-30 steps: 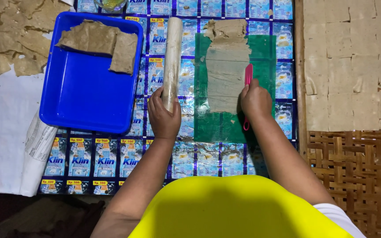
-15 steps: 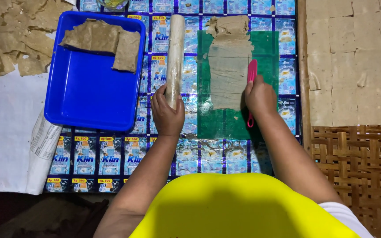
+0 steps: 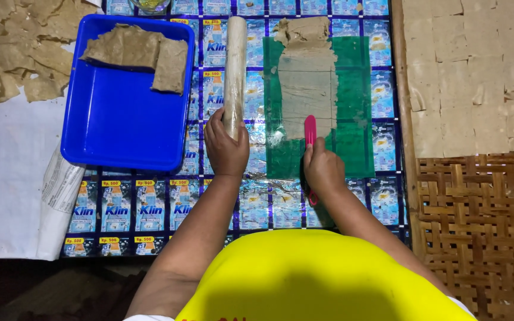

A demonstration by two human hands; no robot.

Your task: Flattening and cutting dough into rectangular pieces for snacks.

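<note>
Right hand (image 3: pixel 323 169) gripping red cutter (image 3: pixel 310 132), tip on dough sheet (image 3: pixel 308 89) just ahead.

Single head-worn view, looking almost straight down from above the person's yellow-clad torso. Near edge shows both forearms; far edge reaches the top of the blue tray (image 3: pixel 84 142). Left: white sheet. Right: woven mat (image 3: pixel 483 232). Close range.

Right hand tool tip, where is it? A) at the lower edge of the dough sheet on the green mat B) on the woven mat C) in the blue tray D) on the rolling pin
A: the right hand holds the pink tool, its tip at the lower edge of the dough sheet on the green mat.
</note>
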